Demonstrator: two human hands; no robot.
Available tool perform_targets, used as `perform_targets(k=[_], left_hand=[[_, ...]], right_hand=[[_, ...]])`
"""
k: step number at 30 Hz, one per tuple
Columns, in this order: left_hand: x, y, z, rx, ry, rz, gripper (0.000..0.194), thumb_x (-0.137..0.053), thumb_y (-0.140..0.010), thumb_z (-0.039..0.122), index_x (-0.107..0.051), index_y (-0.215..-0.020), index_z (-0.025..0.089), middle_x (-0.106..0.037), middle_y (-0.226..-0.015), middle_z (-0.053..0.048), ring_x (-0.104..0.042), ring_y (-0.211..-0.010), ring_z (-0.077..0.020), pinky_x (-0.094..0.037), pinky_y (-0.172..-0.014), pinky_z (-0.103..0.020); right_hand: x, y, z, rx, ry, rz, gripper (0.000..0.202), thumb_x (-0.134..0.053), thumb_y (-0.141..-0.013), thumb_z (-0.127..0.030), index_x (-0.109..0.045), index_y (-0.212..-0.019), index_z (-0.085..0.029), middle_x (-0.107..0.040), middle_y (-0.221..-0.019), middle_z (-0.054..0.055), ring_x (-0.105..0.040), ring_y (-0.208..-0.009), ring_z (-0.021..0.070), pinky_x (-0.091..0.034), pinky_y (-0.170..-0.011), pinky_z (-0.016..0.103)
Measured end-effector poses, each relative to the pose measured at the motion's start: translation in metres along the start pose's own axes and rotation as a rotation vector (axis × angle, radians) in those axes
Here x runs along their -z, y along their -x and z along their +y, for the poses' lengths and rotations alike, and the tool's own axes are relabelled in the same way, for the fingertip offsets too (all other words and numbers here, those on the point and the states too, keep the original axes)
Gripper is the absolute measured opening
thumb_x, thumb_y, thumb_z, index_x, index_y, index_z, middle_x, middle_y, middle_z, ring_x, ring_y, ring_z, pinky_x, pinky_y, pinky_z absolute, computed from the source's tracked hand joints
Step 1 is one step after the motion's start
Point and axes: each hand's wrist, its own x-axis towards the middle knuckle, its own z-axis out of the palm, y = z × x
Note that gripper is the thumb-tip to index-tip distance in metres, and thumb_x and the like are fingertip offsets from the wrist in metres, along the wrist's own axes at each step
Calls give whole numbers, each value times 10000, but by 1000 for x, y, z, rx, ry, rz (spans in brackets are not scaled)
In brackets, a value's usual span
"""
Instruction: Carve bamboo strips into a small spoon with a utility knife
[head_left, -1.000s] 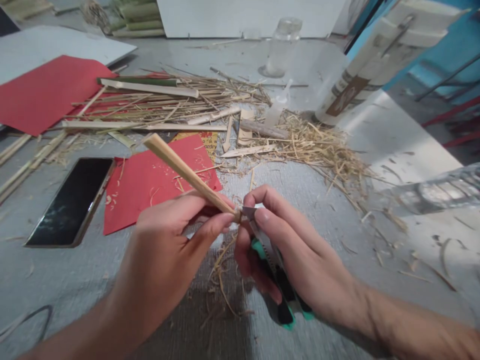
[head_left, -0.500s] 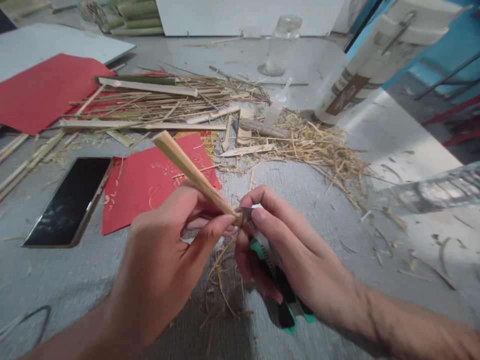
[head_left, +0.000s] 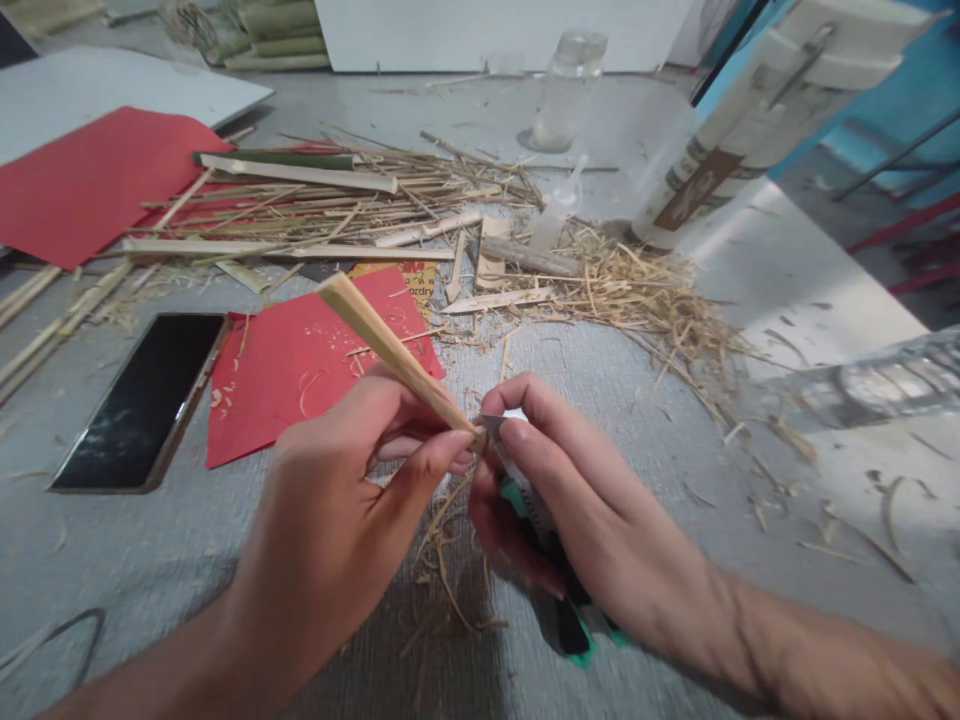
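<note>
My left hand [head_left: 337, 510] pinches a pale bamboo strip [head_left: 390, 350] near its lower end; the strip slants up and to the left. In my right hand [head_left: 585, 500] is a utility knife [head_left: 551, 560] with a black and green handle. Its blade tip is at the lower end of the strip, between my two thumbs. My right thumb lies along the blade, and part of the knife body is hidden by my fingers. Thin curled shavings [head_left: 442, 560] lie on the table below my hands.
A phone [head_left: 142, 400] and a red sheet [head_left: 300, 370] lie left of my hands. Behind are bamboo sticks [head_left: 300, 195], a heap of shavings [head_left: 637, 280], a small bottle [head_left: 555, 215] and a glass jar [head_left: 566, 95]. A tall printed container [head_left: 697, 180] and clear bottle [head_left: 885, 378] stand right.
The upper end of the bamboo strip has shifted slightly right and down. The knife handle is turned a little, showing less of its side. Both grips stay the same.
</note>
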Motion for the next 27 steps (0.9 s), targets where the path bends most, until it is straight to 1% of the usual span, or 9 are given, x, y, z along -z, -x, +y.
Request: perform_targets(k=[3,7,9,12,14,17,22,27], left_hand=[[-1,0,0,14,11,-3,61,-740,-989,253,-709,-963,299,-834,-801,92,-794,-627,-114,-621,-595,-164],[-2,2,-2,12,18,11,81,-748,-977,262,-705,-946,323,-830,-788,75,-790,-624,-154,-629,-576,-222],[-2,2,-3,26,0,23,85,-746,-972,251,-712,-948,325,-835,-800,69,-799,-647,-164,-637,-592,-234],[-2,3,-3,44,-28,26,61,-742,-974,258,-725,-958,314,-845,-830,66,-811,-683,-159,-652,-641,-229],[-2,2,-2,33,-31,26,42,-748,-978,277,-724,-955,303,-842,-823,78,-806,-675,-137,-650,-660,-201],[-2,2,-1,30,-27,35,48,-752,-982,276,-715,-956,289,-831,-800,97,-794,-667,-104,-635,-669,-157],[-4,2,-3,33,-26,26,56,-758,-984,271,-711,-953,271,-830,-813,92,-796,-695,-85,-616,-654,-117],[-4,2,-3,33,12,37,53,-762,-981,258,-712,-973,275,-836,-816,85,-806,-695,-101,-635,-656,-132]], right_hand=[[-1,0,1,18,31,16,312,-394,-1156,-598,-474,-1094,-302,-605,-692,-93,-446,-485,72,-346,-417,146],[-2,-1,3,24,54,26,331,-379,-1151,-615,-476,-1107,-302,-604,-694,-85,-424,-464,73,-315,-390,149],[-2,-1,3,26,70,27,337,-377,-1152,-610,-513,-1198,-305,-609,-705,-76,-430,-461,73,-324,-386,150],[-2,-3,3,39,106,21,390,-353,-1166,-568,-548,-1397,-321,-610,-712,-64,-449,-461,74,-356,-391,148],[-3,-3,2,43,129,20,425,-336,-1174,-539,-568,-1453,-318,-608,-700,-59,-445,-451,73,-363,-387,146],[-4,-4,1,43,138,27,446,-332,-1180,-502,-610,-1456,-291,-591,-665,-59,-432,-444,69,-359,-382,136],[-4,-4,-1,55,120,2,441,-342,-1181,-470,-676,-1383,-265,-586,-652,-57,-430,-441,62,-359,-384,124],[-2,-4,-2,3,53,-22,468,-360,-1169,-489,-649,-1446,-247,-621,-658,-41,-447,-426,76,-367,-368,138]])
